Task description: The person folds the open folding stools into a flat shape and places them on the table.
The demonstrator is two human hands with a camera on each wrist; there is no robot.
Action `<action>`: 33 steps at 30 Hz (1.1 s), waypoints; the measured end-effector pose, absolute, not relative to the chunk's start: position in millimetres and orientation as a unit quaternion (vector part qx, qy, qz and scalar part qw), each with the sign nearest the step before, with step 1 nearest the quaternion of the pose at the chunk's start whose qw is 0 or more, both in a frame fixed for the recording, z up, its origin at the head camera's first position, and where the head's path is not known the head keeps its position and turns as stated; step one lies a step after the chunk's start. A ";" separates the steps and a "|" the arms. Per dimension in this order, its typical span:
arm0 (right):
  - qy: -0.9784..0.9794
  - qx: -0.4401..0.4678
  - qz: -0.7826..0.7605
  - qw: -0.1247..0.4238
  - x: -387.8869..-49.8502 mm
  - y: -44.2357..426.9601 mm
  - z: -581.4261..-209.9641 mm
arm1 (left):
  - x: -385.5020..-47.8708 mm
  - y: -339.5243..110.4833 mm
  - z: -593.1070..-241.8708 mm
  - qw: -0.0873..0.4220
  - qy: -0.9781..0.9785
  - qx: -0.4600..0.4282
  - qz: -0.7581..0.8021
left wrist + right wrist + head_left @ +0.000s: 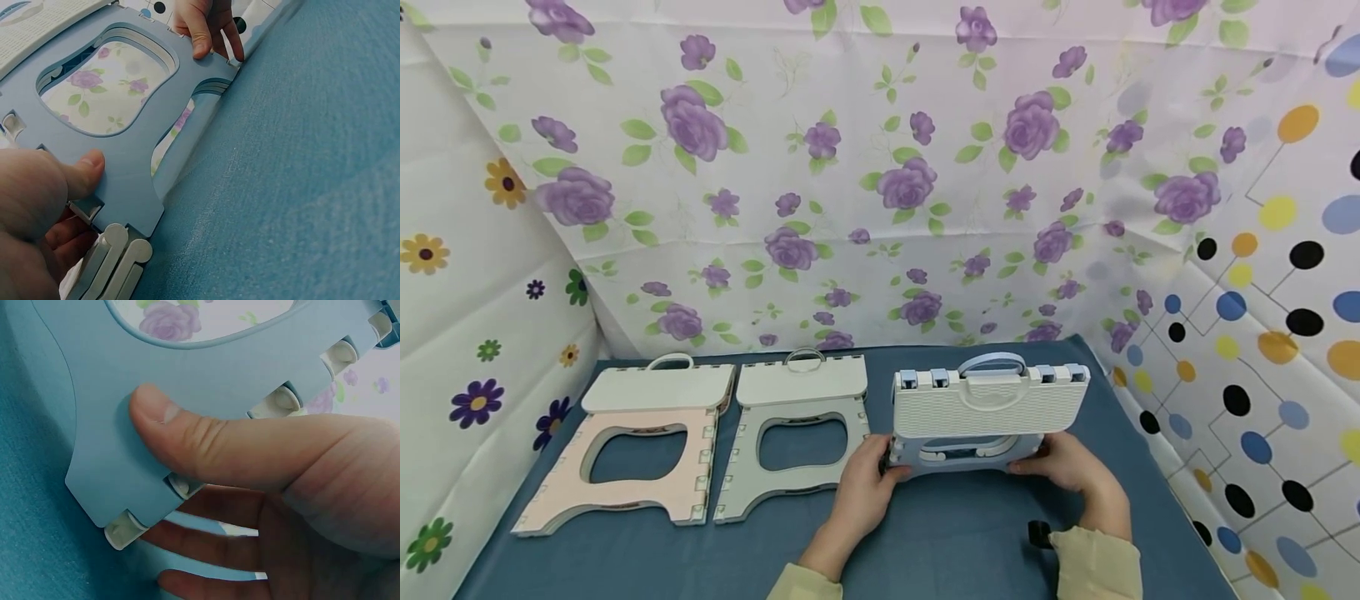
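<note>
A blue and white folding stool (992, 412) stands upright on the right part of the table, its white top toward me and its blue carry handle raised. My left hand (862, 490) grips the left side of its blue leg panel (119, 150), thumb on the front and fingers behind. On the opposite side my right hand (1077, 469) holds the panel the same way, its thumb (206, 440) flat across the blue face near a lower corner. White hinge knuckles (281, 400) line the panel's edge. The stool's back is hidden in the head view.
Left of the blue stool lie a pale green folding stool (805, 383) and a pink one (658, 389), both flat. The blue tablecloth (955, 542) runs beneath everything. Flowered cloth (850, 167) hangs behind, and dotted cloth (1262, 358) walls off the right side.
</note>
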State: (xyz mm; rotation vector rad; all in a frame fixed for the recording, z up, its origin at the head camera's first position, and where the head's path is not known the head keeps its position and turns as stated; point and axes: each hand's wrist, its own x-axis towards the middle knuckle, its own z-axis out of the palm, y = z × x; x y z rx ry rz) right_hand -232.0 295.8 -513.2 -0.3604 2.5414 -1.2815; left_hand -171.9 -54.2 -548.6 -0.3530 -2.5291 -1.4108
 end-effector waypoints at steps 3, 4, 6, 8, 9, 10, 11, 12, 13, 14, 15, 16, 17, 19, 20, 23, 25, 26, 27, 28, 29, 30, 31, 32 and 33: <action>0.883 -0.122 -0.435 0.127 -231.0 296.8 -511.4 | -172.0 -53.8 -549.7 0.116 -0.858 -0.123 -0.485; 0.885 -0.119 -0.433 0.127 -231.2 297.3 -510.3 | -172.4 -53.6 -549.7 0.117 -0.857 -0.123 -0.487; 0.889 -0.108 -0.426 0.129 -231.4 298.2 -507.9 | -172.5 -53.1 -549.2 0.113 -0.853 -0.123 -0.494; 0.893 -0.097 -0.418 0.136 -231.0 299.6 -505.6 | -172.2 -52.4 -548.3 0.106 -0.849 -0.125 -0.503; 0.896 -0.094 -0.412 0.139 -230.7 300.3 -504.6 | -171.9 -52.1 -547.8 0.102 -0.847 -0.125 -0.507; 0.898 -0.093 -0.406 0.142 -230.4 301.2 -503.7 | -171.5 -51.9 -547.3 0.099 -0.845 -0.126 -0.510; 0.900 -0.093 -0.402 0.144 -229.9 301.8 -502.8 | -171.1 -51.8 -546.9 0.097 -0.843 -0.128 -0.513; 0.902 -0.092 -0.397 0.144 -229.5 302.4 -502.0 | -170.9 -51.6 -546.3 0.096 -0.842 -0.129 -0.515; 0.903 -0.090 -0.394 0.145 -229.1 302.9 -501.4 | -170.6 -51.6 -545.9 0.097 -0.840 -0.130 -0.518; 0.904 -0.090 -0.392 0.146 -228.7 303.3 -500.9 | -170.4 -51.5 -545.5 0.098 -0.838 -0.131 -0.521; 0.904 -0.091 -0.391 0.146 -228.3 303.5 -500.6 | -170.3 -51.5 -545.1 0.099 -0.836 -0.130 -0.523; 0.904 -0.092 -0.391 0.148 -228.1 303.7 -500.1 | -170.4 -51.4 -544.9 0.099 -0.834 -0.130 -0.526; 0.904 -0.091 -0.391 0.149 -227.8 303.6 -500.1 | -170.5 -51.3 -544.9 0.097 -0.832 -0.129 -0.530; 0.902 -0.093 -0.392 0.154 -227.3 303.3 -500.4 | -170.7 -50.7 -545.1 0.090 -0.827 -0.125 -0.540; 0.901 -0.097 -0.393 0.156 -227.1 303.2 -500.7 | -170.9 -50.3 -545.5 0.086 -0.825 -0.122 -0.546; 0.896 -0.102 -0.401 0.162 -226.6 302.7 -501.5 | -171.7 -49.0 -546.0 0.073 -0.813 -0.111 -0.566; 0.892 -0.107 -0.408 0.164 -226.7 302.8 -501.7 | -171.8 -48.4 -545.4 0.067 -0.806 -0.105 -0.579; 0.891 -0.109 -0.410 0.163 -226.7 302.6 -501.6 | -171.6 -48.1 -545.0 0.065 -0.803 -0.103 -0.584; 0.890 -0.109 -0.413 0.162 -226.8 302.4 -501.5 | -171.4 -48.0 -544.1 0.063 -0.800 -0.100 -0.588; 0.889 -0.107 -0.415 0.161 -226.9 302.0 -501.3 | -171.2 -47.9 -543.2 0.060 -0.797 -0.098 -0.593; 0.889 -0.103 -0.416 0.159 -227.2 301.8 -501.2 | -171.0 -47.9 -542.4 0.057 -0.794 -0.098 -0.597; 0.890 -0.101 -0.416 0.158 -227.3 301.5 -500.8 | -170.9 -48.0 -541.9 0.055 -0.791 -0.098 -0.602; 0.890 -0.097 -0.418 0.156 -227.3 301.1 -500.5 | -170.9 -48.1 -541.6 0.052 -0.788 -0.098 -0.606; 0.889 -0.093 -0.420 0.156 -227.2 300.8 -500.0 | -170.8 -48.3 -541.2 0.050 -0.785 -0.097 -0.609; 0.888 -0.088 -0.422 0.157 -227.3 300.6 -499.7 | -171.0 -48.5 -540.8 0.048 -0.783 -0.095 -0.613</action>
